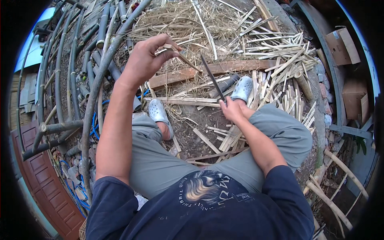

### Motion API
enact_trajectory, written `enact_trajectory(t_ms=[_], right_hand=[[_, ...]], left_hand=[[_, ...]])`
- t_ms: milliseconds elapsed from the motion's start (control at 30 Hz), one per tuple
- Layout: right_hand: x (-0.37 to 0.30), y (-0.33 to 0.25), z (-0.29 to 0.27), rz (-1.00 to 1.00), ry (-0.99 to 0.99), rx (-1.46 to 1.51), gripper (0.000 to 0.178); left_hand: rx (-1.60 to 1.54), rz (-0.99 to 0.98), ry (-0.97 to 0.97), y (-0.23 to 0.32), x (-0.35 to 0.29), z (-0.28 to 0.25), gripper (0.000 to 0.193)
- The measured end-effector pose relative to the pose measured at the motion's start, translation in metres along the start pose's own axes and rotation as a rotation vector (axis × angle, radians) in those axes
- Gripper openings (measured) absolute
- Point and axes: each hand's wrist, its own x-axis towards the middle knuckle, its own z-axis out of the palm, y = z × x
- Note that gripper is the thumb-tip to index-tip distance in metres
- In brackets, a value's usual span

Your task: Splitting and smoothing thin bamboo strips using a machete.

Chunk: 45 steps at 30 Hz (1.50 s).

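Note:
My left hand [152, 56] is raised at the upper left, its fingers closed on one end of a thin bamboo strip [189, 63]. The strip slants down to the right, its far end above a reddish wooden beam [240, 66] on the ground. Lower and to the right, my right hand [231, 110] grips a long, narrow, dark-bladed knife [212, 76] near my right foot. Its blade points up and to the left, with the tip close to the strip; whether they touch, I cannot tell.
Split bamboo strips [290, 90] lie heaped at the right, with curly shavings [172, 24] beyond the beam. Dark bamboo poles [96, 76] crowd the left. Grey clogs [158, 112] are on my feet. Cardboard boxes [342, 46] sit on a shelf at the far right.

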Motion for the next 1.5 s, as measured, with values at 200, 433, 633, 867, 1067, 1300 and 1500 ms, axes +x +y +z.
enact_trajectory(t_ms=[200,433,633,867,1067,1300,1500], right_hand=[[0.008,0.033,0.016,-0.017,-0.049,-0.051,0.043],[0.003,-0.002,-0.007,-0.028,0.044,0.049,0.043],[0.006,0.026,0.009,-0.025,-0.011,-0.175,0.043],[-0.003,0.008,0.004,0.083,-0.036,-0.168,0.053],[0.006,-0.015,-0.023,0.246,-0.282,0.221,0.046],[-0.081,-0.1,-0.136,0.202,-0.317,0.881,0.033],[-0.088,-0.07,-0.085,0.132,-0.026,0.648,0.031]], left_hand=[[0.069,0.005,-0.013,-0.005,0.006,0.005,0.014],[0.041,0.005,-0.021,0.004,0.0,-0.001,0.017],[0.066,-0.029,0.025,-0.001,0.006,0.005,0.016],[0.055,-0.139,0.353,0.004,0.018,0.029,0.02],[0.053,-0.176,0.463,0.009,0.041,0.045,0.023],[0.064,-0.252,0.464,0.006,0.037,0.036,0.022],[0.015,-0.224,0.445,0.005,0.047,0.041,0.025]])
